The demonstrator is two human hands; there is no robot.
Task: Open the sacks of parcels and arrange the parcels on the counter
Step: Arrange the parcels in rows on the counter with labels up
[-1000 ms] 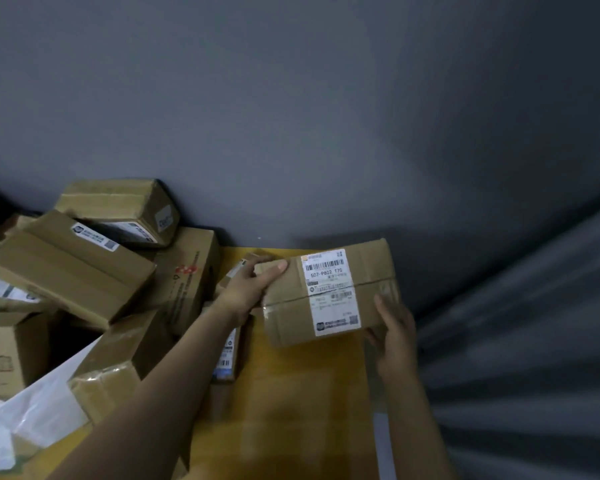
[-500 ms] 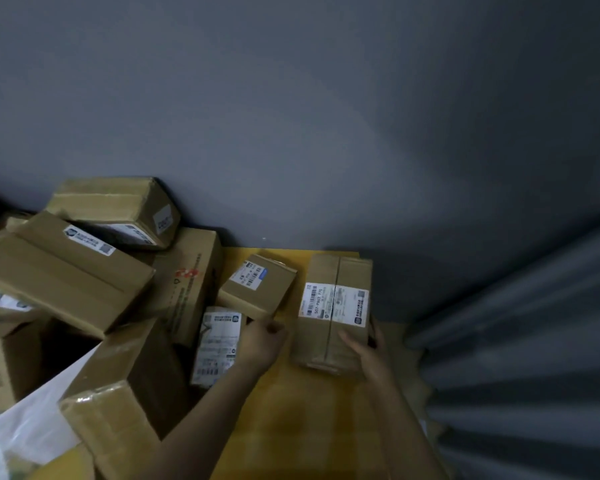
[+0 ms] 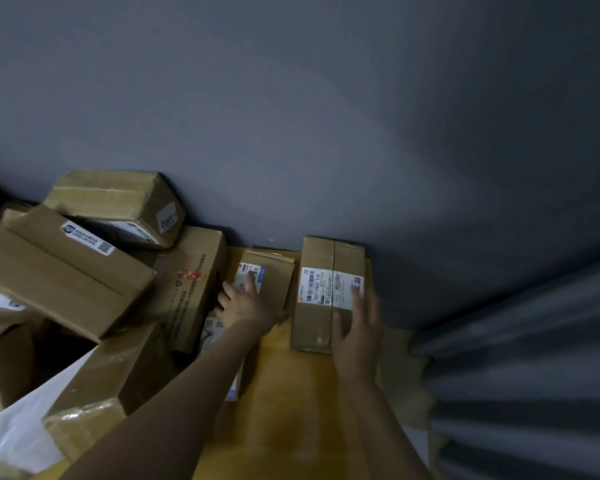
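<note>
A long cardboard parcel (image 3: 317,258) with a white label lies flat on the yellow counter (image 3: 291,393), its far end against the grey wall. My right hand (image 3: 357,327) rests on its near right part with fingers straight. My left hand (image 3: 245,304) lies with spread fingers on a smaller labelled parcel (image 3: 274,275) just left of it. Another flat labelled parcel (image 3: 210,329) is partly hidden under my left arm.
A heap of cardboard boxes (image 3: 66,271) fills the left side, one with red print (image 3: 191,275) next to the small parcel. White sack plastic (image 3: 18,434) lies at the bottom left. A grey curtain (image 3: 520,375) hangs at the right; the grey wall (image 3: 326,133) is behind.
The long parcel went from being held up in both hands to lying flat on the counter, pushed back to the wall. My left hand let go and moved onto the small parcel.
</note>
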